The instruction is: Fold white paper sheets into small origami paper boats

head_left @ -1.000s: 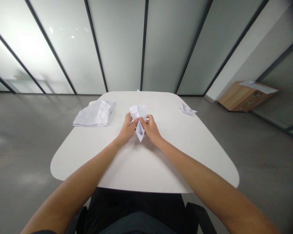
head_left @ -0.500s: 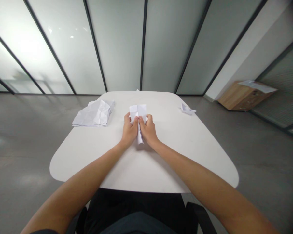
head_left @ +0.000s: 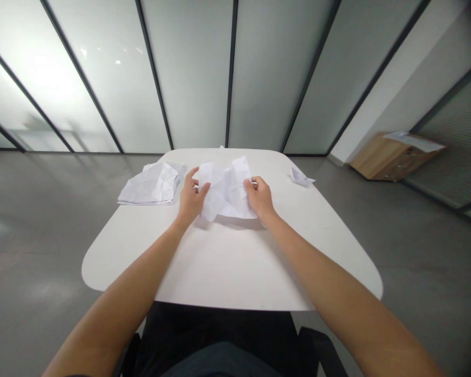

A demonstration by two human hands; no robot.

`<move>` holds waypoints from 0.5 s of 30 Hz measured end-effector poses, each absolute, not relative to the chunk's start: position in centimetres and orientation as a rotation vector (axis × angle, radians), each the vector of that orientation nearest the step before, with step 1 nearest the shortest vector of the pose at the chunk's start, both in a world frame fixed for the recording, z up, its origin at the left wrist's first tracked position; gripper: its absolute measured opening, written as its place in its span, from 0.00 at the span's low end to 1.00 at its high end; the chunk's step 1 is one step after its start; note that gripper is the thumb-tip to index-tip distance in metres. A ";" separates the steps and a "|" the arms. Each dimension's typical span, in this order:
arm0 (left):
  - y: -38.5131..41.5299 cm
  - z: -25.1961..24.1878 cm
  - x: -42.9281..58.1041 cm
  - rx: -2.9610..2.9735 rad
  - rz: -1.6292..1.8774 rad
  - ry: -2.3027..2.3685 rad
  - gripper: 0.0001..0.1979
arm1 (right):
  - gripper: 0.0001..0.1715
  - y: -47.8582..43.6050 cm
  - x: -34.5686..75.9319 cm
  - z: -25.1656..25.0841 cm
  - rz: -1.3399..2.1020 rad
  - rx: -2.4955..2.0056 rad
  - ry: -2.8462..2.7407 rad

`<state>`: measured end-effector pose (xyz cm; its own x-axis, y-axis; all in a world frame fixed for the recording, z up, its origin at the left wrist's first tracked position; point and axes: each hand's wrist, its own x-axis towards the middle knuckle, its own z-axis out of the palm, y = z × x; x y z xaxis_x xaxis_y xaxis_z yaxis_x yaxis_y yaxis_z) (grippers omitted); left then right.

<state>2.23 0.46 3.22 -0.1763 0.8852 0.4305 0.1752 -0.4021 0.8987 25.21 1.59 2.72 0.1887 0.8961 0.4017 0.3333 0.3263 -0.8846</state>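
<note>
A creased sheet of white paper (head_left: pixel 227 191) is stretched between my two hands, just over the table. My left hand (head_left: pixel 191 196) pinches its left edge, thumb on top and fingers behind. At the right edge, my right hand (head_left: pixel 260 198) grips it the same way. Fold lines cross the sheet, and its surface is wavy rather than flat. The fingers behind the paper are partly hidden.
The white table (head_left: pixel 235 272) has rounded corners. On its left lies a stack of crumpled paper sheets (head_left: pixel 151 184); on its right edge rests a small folded paper piece (head_left: pixel 301 177). A wooden cabinet (head_left: pixel 396 157) stands on the floor beyond, near frosted glass panels (head_left: pixel 192 73).
The paper was a narrow folded shape held with both thumbs together. Now it is opened out wide, and my hands have moved apart, one to each side.
</note>
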 end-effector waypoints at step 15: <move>3.7 2.4 -3.3 1.715 1.514 1.520 0.15 | 0.23 5.6 31.6 0.6 0.386 -1.437 -1.338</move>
